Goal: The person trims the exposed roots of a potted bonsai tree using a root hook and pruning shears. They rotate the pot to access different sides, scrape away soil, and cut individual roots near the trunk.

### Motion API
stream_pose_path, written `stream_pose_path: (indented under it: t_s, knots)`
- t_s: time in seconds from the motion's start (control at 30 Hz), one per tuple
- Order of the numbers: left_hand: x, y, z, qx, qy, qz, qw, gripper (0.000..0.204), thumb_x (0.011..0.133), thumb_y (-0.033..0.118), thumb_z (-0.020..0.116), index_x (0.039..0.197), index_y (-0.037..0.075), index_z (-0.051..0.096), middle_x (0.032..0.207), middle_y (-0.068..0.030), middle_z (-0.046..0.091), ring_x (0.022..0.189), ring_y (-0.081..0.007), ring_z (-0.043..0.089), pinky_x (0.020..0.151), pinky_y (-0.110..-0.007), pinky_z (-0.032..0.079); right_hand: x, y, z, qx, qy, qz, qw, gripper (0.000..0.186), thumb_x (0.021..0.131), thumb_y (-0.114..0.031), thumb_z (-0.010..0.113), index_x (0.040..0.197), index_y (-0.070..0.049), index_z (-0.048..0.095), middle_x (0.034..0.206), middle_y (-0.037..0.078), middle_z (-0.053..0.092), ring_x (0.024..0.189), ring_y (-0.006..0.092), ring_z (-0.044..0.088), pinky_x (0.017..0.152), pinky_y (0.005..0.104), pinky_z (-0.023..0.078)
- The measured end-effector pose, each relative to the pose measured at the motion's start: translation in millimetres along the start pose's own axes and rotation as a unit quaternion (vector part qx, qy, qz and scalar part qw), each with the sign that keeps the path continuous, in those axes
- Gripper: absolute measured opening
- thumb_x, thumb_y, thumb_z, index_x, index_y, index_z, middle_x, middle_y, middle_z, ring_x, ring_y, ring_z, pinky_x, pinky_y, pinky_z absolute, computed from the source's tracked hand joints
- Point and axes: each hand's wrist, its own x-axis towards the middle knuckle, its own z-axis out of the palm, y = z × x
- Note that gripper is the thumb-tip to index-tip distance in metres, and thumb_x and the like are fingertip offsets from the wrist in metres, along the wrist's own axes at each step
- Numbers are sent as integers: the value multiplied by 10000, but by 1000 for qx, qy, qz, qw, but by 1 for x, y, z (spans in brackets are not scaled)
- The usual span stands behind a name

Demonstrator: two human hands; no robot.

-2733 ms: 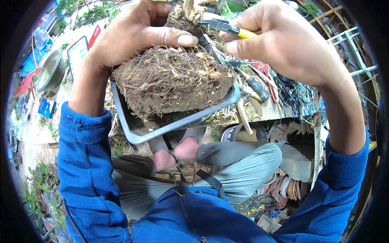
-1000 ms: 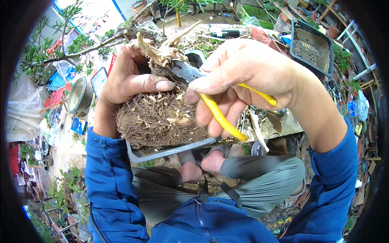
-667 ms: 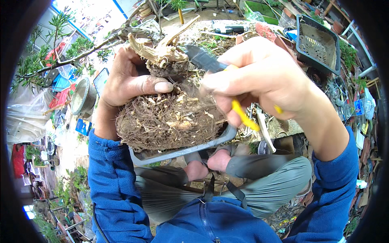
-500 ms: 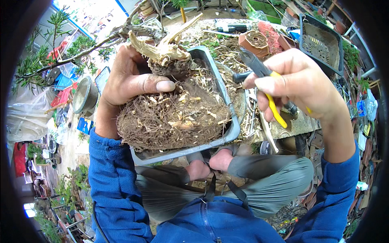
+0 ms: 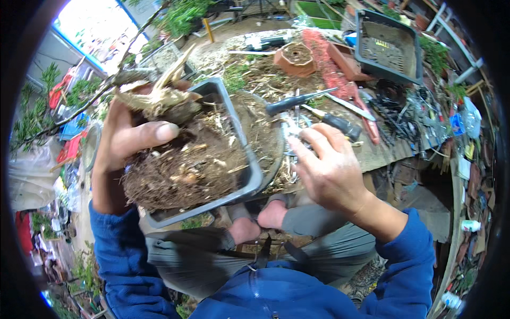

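Observation:
My left hand (image 5: 127,139) grips the base of a gnarled, pale-wood stump (image 5: 156,98), from which a dark branch (image 5: 93,100) with green sprigs stretches left. A fibrous soil root ball (image 5: 183,175) sits in a black rectangular tray (image 5: 248,165) below it. Right of the tray, my right hand (image 5: 325,169) has curled fingers over a clutter of small tools; what they hold is too blurred and hidden to tell. Near it lie a dark-handled spike tool (image 5: 281,106), a black-handled tool (image 5: 340,126) and a red-handled tool (image 5: 372,130).
Behind are a hexagonal terracotta pot (image 5: 295,63), an oblong pot (image 5: 345,68) and another black tray (image 5: 417,64) on the debris-strewn bench (image 5: 393,154). Greenery (image 5: 188,10) stands at the back; plastic sheeting (image 5: 29,175) is far left. My bare feet (image 5: 271,212) show below the bench edge.
My right hand has dropped away from the stump to the tools on the bench, and the yellow-handled pliers no longer show in it. My left hand keeps its grip; the view has shifted.

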Motion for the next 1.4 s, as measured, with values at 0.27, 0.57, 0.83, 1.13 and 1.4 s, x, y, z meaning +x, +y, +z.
stream_pose_path:
  t_s: [0.27,0.57,0.83,1.13,1.4]
  knots:
    - [-17,22,8,60,15,-87,994,319,916,206,811,1106,-43,748,945,-42,749,845,-66,660,781,-256,536,56,79,5,-29,-27,20,999,297,842,-44,663,1124,-80,750,1092,119,736,897,334,727,776,436,583]
    - [-2,23,-16,116,-95,-22,989,339,936,161,786,1218,-21,734,1080,-70,769,983,-104,656,907,-297,526,90,90,-2,16,6,-40,999,94,763,-73,723,854,-56,706,807,126,692,773,319,700,705,413,548]
    - [-8,40,6,338,4,-40,940,413,826,351,838,946,-29,733,802,-233,702,752,-383,703,695,-446,547,86,0,-97,439,114,131,882,216,851,-85,782,1012,35,701,768,22,668,647,70,590,604,214,451]
    - [-1,33,14,407,82,31,909,515,788,417,856,740,-61,671,717,-259,663,736,-443,688,680,-493,546,126,-64,-108,374,47,-12,926,157,825,-135,739,886,2,691,765,72,676,658,148,645,594,284,499]
    - [-3,35,13,349,49,21,936,400,816,430,829,901,43,779,752,-222,700,736,-425,696,663,-482,548,160,-69,-90,292,115,-129,941,114,818,-77,734,784,24,695,715,56,650,614,106,567,551,283,420]
